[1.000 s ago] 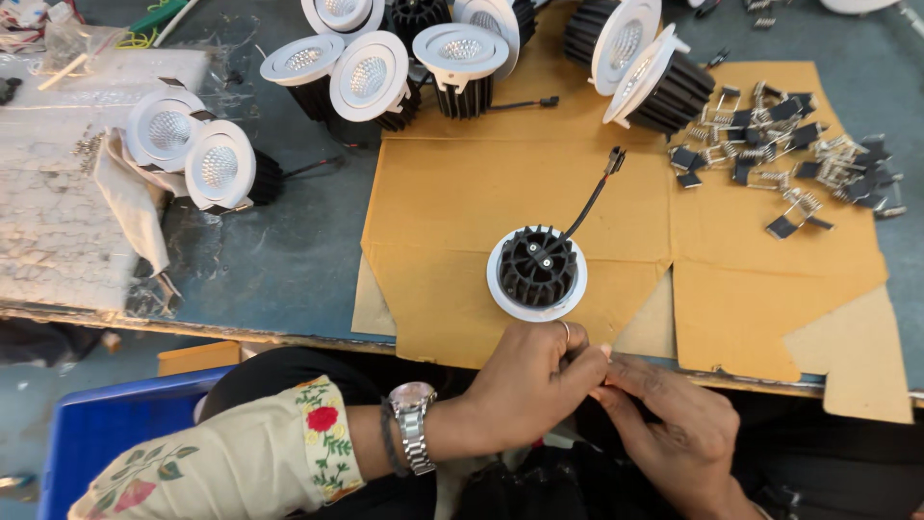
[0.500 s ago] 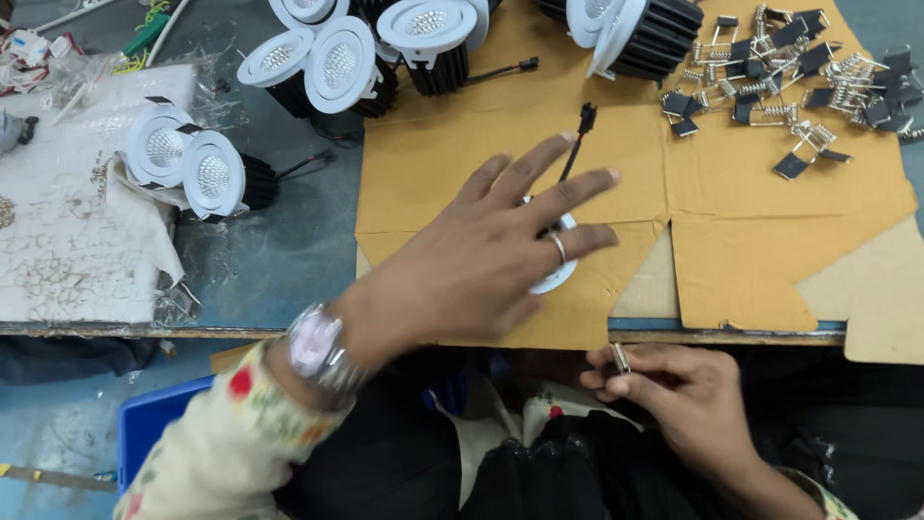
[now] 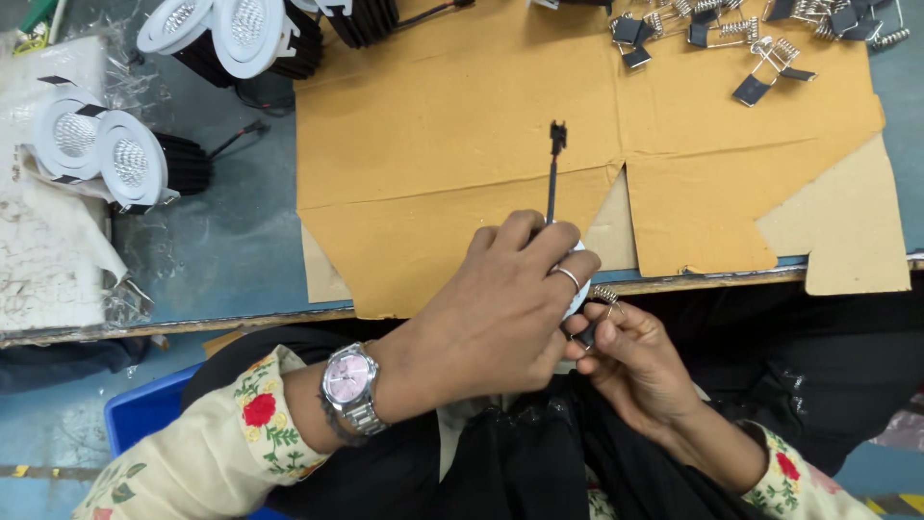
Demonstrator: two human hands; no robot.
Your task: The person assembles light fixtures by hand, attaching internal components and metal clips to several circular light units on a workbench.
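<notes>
The left hand (image 3: 500, 308) is cupped over a round white lamp (image 3: 577, 289) at the near edge of the table (image 3: 241, 250), fingers curled together around it so that only a sliver of white rim shows. The lamp's black lead (image 3: 552, 173) runs away across the cardboard (image 3: 452, 125) to a small plug. The right hand (image 3: 630, 361) sits just below the table edge, thumb and fingers pinching a spring clip (image 3: 604, 300) against the lamp's side.

The lamp hangs half off the table edge, so a loose grip could let it drop into the lap. The clip is sprung wire, and I judge it could snap out of the pinch or nip a fingertip if it slips. The left hand hides the seat for the clip, so a misfit would be hard to notice.

More clips (image 3: 760, 39) lie scattered at the far right corner of the cardboard. Finished lamps (image 3: 231, 34) stand at the far left, two more (image 3: 101, 149) at the left edge. None of them crowds the hands.
</notes>
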